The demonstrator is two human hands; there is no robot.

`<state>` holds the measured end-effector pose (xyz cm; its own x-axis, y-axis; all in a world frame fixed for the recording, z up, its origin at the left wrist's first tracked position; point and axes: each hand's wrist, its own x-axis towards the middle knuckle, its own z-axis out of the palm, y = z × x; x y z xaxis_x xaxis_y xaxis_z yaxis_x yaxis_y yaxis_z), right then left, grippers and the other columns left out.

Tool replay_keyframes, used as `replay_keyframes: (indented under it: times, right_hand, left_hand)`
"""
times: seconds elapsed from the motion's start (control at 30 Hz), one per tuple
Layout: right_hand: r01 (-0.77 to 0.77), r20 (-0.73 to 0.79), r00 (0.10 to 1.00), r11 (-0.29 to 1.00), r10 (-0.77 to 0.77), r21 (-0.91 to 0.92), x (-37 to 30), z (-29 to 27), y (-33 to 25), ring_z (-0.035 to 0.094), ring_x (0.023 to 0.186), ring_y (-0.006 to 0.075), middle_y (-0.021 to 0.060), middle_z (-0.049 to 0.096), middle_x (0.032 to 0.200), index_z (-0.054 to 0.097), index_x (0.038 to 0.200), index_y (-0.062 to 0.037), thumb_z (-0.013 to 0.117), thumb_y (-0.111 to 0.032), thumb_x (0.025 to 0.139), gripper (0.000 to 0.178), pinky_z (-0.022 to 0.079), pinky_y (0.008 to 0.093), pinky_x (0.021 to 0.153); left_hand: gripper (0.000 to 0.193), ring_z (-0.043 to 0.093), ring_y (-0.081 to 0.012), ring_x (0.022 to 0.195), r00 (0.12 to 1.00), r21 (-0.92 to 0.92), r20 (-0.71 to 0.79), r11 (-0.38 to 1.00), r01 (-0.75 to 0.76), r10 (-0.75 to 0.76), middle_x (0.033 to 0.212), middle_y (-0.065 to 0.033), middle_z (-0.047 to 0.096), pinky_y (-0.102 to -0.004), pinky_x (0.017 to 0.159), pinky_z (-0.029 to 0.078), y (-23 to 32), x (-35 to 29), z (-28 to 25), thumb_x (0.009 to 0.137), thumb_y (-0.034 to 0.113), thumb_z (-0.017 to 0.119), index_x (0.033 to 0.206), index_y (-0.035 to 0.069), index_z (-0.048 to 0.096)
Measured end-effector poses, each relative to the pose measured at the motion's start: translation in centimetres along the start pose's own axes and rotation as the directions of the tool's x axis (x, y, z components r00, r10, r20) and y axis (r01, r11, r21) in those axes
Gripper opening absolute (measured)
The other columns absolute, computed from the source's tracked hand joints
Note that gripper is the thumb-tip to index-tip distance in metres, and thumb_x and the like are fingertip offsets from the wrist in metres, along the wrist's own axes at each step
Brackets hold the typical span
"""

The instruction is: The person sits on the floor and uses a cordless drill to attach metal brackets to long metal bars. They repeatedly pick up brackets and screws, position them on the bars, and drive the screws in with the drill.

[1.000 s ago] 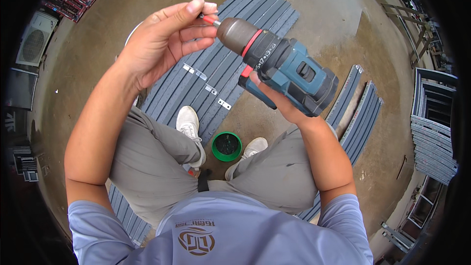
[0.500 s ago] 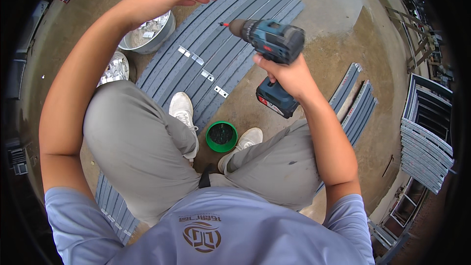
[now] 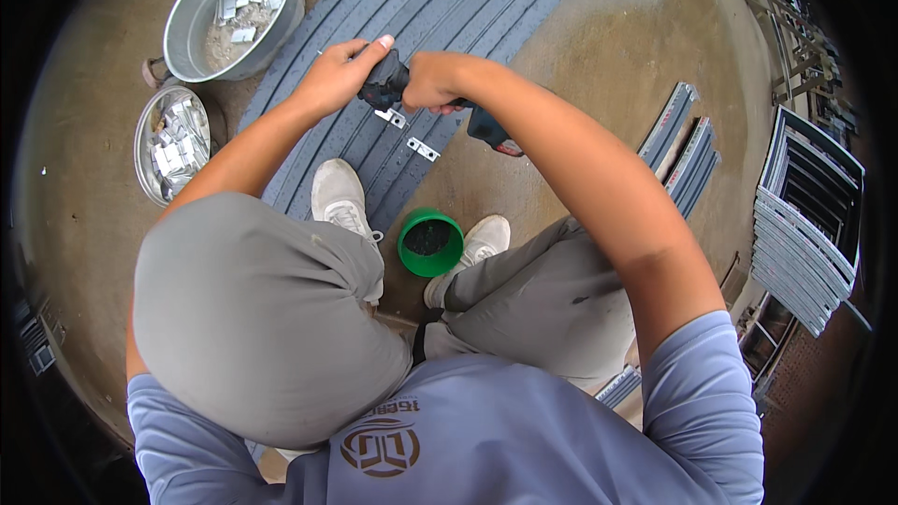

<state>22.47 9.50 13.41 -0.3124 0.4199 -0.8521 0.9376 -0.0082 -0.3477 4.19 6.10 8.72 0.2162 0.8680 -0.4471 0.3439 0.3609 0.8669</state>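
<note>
Bare concrete floor [image 3: 599, 47] stretches beneath a seated person, with a bundle of long grey ribbed metal strips [image 3: 449, 0] laid diagonally across it and pinned underfoot by a white shoe [image 3: 339, 194]. Both hands meet over the strips: the right hand [image 3: 438, 82] is wrapped tight around the grip of a cordless drill [image 3: 398, 86], its dark battery base [image 3: 490, 129] jutting out below the wrist, while the left hand [image 3: 339, 75] closes over the front of the tool, thumb raised, apparently to steady the nose; the bit itself is hidden, so what it touches cannot be told. Just below the drill, two small silver brackets [image 3: 408, 133] lie on the strips. A green cup [image 3: 430, 241] of dark small parts stands between the feet, within easy reach. To the person's left, two metal tubs [image 3: 234, 9] hold more silver brackets. Further grey profiles are stacked at right [image 3: 687, 145].
</note>
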Motion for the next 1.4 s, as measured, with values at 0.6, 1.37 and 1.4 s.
replay_keyframes:
  times: [0.6,1.37,1.4]
  right_hand:
    - [-0.116,-0.045,0.993,0.957,0.108,-0.265,2.7,2.3,-1.7,0.072,0.07,0.0201,0.0061,0.075,0.087,0.074,0.091,-0.003,0.059,-0.014,0.081,0.021,0.059,0.0352,0.068]
    - [-0.117,-0.126,0.99,0.848,0.06,-0.517,4.4,3.1,-3.5,0.074,0.091,0.0256,0.0076,0.076,0.099,0.077,0.107,-0.0083,0.06,-0.006,0.078,0.034,0.057,0.0445,0.081]
    - [-0.12,-0.128,0.99,0.843,0.062,-0.524,4.5,3.1,-3.5,0.075,0.093,0.026,0.0079,0.076,0.1,0.077,0.107,-0.0085,0.06,-0.006,0.078,0.034,0.057,0.045,0.082]
  left_hand:
    - [0.063,0.072,-0.0293,0.089,0.982,0.227,-0.113,0.966,-0.121,0.149,0.094,-0.0213,0.073,-0.0389,0.081,0.054,-4.3,0.4,0.4,0.1,0.058,0.052,0.108,-0.002,0.071]
    - [0.056,0.069,-0.0365,0.09,0.978,0.371,-0.184,0.929,-0.019,0.093,0.089,-0.0226,0.071,-0.043,0.088,0.05,-4.0,0.8,0.8,0.101,0.049,0.042,0.1,0.001,0.072]
    - [0.056,0.069,-0.0357,0.089,0.977,0.362,-0.191,0.932,-0.015,0.09,0.088,-0.0222,0.071,-0.0427,0.088,0.05,-4.0,0.7,0.8,0.101,0.048,0.042,0.099,0.001,0.072]
